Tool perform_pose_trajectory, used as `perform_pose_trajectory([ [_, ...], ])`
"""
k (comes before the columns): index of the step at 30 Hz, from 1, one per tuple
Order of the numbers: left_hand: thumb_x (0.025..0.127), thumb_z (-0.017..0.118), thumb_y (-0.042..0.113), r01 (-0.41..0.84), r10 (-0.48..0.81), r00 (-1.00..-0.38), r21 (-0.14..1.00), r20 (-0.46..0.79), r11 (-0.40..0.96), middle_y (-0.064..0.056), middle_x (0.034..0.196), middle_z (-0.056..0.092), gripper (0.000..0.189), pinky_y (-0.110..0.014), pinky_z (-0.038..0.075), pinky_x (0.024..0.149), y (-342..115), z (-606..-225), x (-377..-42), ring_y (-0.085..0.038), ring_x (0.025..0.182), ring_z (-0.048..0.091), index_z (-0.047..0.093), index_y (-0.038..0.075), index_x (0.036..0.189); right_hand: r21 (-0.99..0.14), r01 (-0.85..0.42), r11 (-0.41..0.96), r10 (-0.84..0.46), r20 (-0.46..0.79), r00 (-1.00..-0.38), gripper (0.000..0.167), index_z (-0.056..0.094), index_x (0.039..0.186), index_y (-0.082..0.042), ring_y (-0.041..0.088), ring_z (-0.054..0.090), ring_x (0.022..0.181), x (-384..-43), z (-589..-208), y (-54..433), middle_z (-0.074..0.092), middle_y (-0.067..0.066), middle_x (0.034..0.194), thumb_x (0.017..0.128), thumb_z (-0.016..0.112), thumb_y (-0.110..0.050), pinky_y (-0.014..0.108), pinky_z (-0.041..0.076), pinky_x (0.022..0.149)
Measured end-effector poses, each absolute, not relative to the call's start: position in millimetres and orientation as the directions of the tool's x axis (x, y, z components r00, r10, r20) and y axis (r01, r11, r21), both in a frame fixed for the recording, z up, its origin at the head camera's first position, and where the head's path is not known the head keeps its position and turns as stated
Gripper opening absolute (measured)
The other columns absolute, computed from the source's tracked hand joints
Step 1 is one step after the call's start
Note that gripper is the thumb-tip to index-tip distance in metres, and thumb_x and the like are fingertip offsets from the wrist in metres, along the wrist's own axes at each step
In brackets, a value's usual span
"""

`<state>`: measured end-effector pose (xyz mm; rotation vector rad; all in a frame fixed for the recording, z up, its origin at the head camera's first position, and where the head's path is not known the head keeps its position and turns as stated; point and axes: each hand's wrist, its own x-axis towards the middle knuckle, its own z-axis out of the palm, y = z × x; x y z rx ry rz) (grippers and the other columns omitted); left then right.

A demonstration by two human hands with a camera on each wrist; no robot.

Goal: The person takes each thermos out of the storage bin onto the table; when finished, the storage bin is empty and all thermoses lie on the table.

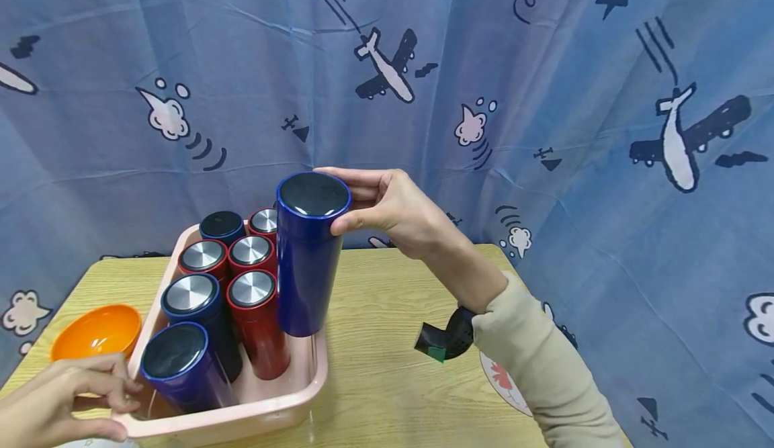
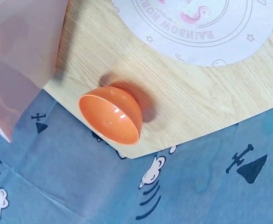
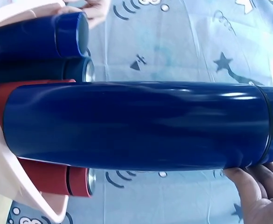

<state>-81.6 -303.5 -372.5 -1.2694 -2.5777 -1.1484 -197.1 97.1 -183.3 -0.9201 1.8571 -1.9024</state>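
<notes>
At lower left of the head view, the left hand (image 1: 68,399) pinches the near-left corner of the pink bin (image 1: 260,412); an orange bowl (image 1: 99,334) sits just above that hand in the frame. At centre left, red bottles (image 1: 261,334) and blue bottles (image 1: 192,384) stand in the bin. At centre, the right hand (image 1: 396,211) grasps a tall blue bottle (image 1: 307,266) by its top, over the bin's right side. The step appears to be bottle transfer; direction cannot be determined. The next move likely requires a steady bin and an upright bottle.

Glossy blue flask (image 1: 307,270), black-topped, raised roughly upright near pink bin (image 1: 272,404)
</notes>
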Motion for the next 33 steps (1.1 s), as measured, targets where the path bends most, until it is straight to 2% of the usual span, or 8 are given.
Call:
perform_pose_trajectory([
  [3,0.067,0.083,0.002,0.690,0.669,-0.666,0.612,0.330,0.386,0.012,0.090,0.055,0.034,-0.007,0.050,0.064,-303.7,-372.7,-81.9,0.000,0.084,0.056,0.066,0.027,0.082,-0.972,-0.205,-0.114,-0.640,0.230,-0.733,0.077,0.047,0.136,0.007,0.025,0.065,0.105,-203.2,-181.7,106.4,0.059,0.026,0.122,0.069,0.082,-0.008,0.041,0.050,0.095],
  [5,0.067,0.083,0.002,0.685,0.669,-0.669,0.617,0.323,0.387,0.012,0.090,0.055,0.034,-0.006,0.050,0.065,-304.0,-373.1,-81.8,0.000,0.084,0.056,0.065,0.027,0.082,-0.971,-0.205,-0.121,-0.636,0.234,-0.735,0.090,0.046,0.136,0.007,0.023,0.065,0.103,-206.9,-181.2,112.9,0.060,0.025,0.121,0.060,0.084,-0.021,0.040,0.050,0.094],
  [7,0.067,0.083,0.001,0.680,0.668,-0.671,0.625,0.321,0.384,0.012,0.091,0.055,0.034,-0.006,0.050,0.066,-304.1,-373.3,-81.6,0.000,0.085,0.056,0.065,0.026,0.082,-0.971,-0.209,-0.119,-0.628,0.237,-0.741,0.096,0.045,0.136,0.008,0.022,0.066,0.101,-210.4,-181.1,118.8,0.061,0.024,0.120,0.056,0.086,-0.025,0.038,0.052,0.091],
  [11,0.067,0.083,0.000,0.670,0.659,-0.682,0.632,0.318,0.390,0.011,0.091,0.055,0.035,-0.007,0.050,0.065,-304.2,-373.6,-80.9,-0.001,0.085,0.055,0.065,0.026,0.082,-0.972,-0.199,-0.123,-0.616,0.232,-0.753,0.098,0.044,0.137,0.009,0.020,0.066,0.100,-217.0,-182.6,128.9,0.060,0.025,0.120,0.056,0.087,-0.025,0.035,0.054,0.087],
  [17,0.075,0.078,0.002,0.524,0.631,-0.762,0.710,0.144,0.470,0.012,0.090,0.055,0.026,-0.022,0.057,0.058,-305.4,-370.5,-81.3,0.002,0.083,0.054,0.068,0.025,0.082,-0.979,-0.165,-0.124,-0.597,0.206,-0.775,0.099,0.041,0.138,0.010,0.019,0.066,0.101,-225.2,-189.6,143.4,0.067,0.014,0.115,0.057,0.088,-0.022,0.033,0.055,0.085],
  [22,0.078,0.076,0.003,0.468,0.616,-0.784,0.724,0.074,0.507,0.013,0.089,0.054,0.022,-0.030,0.058,0.057,-306.6,-369.9,-80.7,0.003,0.082,0.053,0.069,0.024,0.081,-0.984,-0.134,-0.114,-0.581,0.176,-0.795,0.097,0.039,0.140,0.009,0.018,0.066,0.101,-233.1,-199.5,154.3,0.069,0.008,0.111,0.060,0.088,-0.018,0.032,0.054,0.087],
  [30,0.068,0.083,0.003,0.669,0.645,-0.702,0.590,0.303,0.452,0.013,0.090,0.055,0.034,-0.007,0.049,0.065,-305.6,-375.2,-79.9,0.000,0.084,0.055,0.065,0.029,0.080,-0.994,-0.097,-0.054,-0.551,0.111,-0.827,0.091,0.038,0.141,0.007,0.016,0.066,0.102,-246.4,-223.1,169.4,0.070,0.000,0.109,0.066,0.085,-0.013,0.031,0.054,0.088],
  [33,0.068,0.083,0.001,0.665,0.646,-0.698,0.613,0.308,0.427,0.012,0.091,0.056,0.035,-0.007,0.050,0.064,-304.9,-376.0,-80.3,0.000,0.084,0.056,0.066,0.028,0.081,-0.995,-0.096,-0.037,-0.552,0.101,-0.828,0.089,0.038,0.142,0.006,0.016,0.066,0.101,-252.3,-234.5,174.4,0.070,-0.001,0.107,0.068,0.085,-0.012,0.031,0.053,0.089],
])
